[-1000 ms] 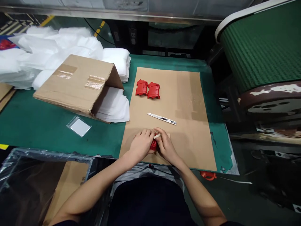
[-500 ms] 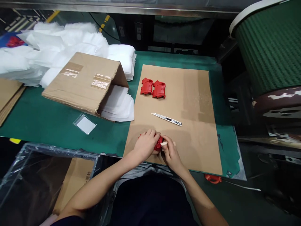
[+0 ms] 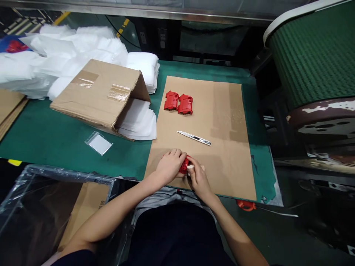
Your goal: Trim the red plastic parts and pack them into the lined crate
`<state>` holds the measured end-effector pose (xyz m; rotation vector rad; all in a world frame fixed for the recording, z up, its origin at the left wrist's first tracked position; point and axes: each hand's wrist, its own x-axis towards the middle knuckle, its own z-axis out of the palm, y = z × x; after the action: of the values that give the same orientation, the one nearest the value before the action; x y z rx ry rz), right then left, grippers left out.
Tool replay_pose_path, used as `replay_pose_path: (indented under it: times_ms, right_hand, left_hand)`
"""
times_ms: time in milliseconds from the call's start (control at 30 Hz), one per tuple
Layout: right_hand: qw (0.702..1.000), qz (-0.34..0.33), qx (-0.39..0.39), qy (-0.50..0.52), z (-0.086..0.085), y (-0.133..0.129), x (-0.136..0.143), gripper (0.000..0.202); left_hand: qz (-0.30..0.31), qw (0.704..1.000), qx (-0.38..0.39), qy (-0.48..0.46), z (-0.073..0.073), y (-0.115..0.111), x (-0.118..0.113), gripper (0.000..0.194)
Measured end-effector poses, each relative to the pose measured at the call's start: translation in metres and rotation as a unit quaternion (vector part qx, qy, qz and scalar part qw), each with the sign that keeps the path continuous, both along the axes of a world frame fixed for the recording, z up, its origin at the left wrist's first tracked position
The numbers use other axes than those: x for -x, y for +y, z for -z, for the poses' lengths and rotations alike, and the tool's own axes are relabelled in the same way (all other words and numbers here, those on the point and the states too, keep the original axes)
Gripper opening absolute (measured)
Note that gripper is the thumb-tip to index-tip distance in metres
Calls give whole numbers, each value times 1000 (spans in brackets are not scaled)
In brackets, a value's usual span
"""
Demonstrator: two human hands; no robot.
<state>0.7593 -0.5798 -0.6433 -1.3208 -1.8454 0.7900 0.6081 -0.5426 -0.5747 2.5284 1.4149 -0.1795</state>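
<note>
Near the front edge of the brown cardboard sheet (image 3: 222,162), my left hand (image 3: 169,167) is wrapped over a red plastic part (image 3: 184,166), covering much of it. My right hand (image 3: 198,178) grips the same part from the right, its index finger along the top edge. A small whitish piece (image 3: 190,167) shows at my right thumb; whether it is a cover on the thumb or something held, I cannot tell. Beyond my hands lies a silver utility knife (image 3: 194,138). Two similar red plastic parts (image 3: 178,103) lie side by side farther back on the sheet.
An open cardboard box (image 3: 94,94) lies on its side at left, white foam sheets (image 3: 138,120) spilling out. Behind it are piled white foam bags (image 3: 74,51). A small clear bag (image 3: 99,143) lies on the green mat (image 3: 124,162). A plastic-lined bin (image 3: 55,173) stands lower left.
The view has shifted slightly. Both hands stay on the red plastic part with almost no change in grip; the other things lie as before.
</note>
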Motion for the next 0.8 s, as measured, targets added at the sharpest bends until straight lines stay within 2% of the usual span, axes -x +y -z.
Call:
replay_pose_path:
  times_ms: [200, 333, 500, 600, 667, 733, 800]
  right_hand:
    - [1000, -1, -16, -20, -2, 3, 0, 45]
    - [998, -4, -34, -44, -6, 2, 0, 42]
    - [989, -58, -59, -125, -23, 23, 3, 42]
    - [989, -61, -73, -111, -28, 38, -5, 43]
    - [994, -4, -66, -89, -26, 44, -17, 44]
    - [994, 65, -55, -71, -22, 40, -32, 48]
    - [991, 118, -50, -44, -18, 22, -48, 53]
  left_hand:
    - [8, 1000, -30, 2, 2, -1, 1, 51]
    - [5, 1000, -12, -4, 1, -1, 1, 48]
    - [-8, 1000, 2, -1, -1, -1, 1, 56]
    - [-23, 1000, 17, -6, -7, -5, 3, 56]
    - [-42, 998, 26, -46, -12, -8, 4, 58]
    - [-70, 986, 30, -150, -16, -12, 1, 64]
    - [-104, 948, 43, -299, -17, -18, -10, 65]
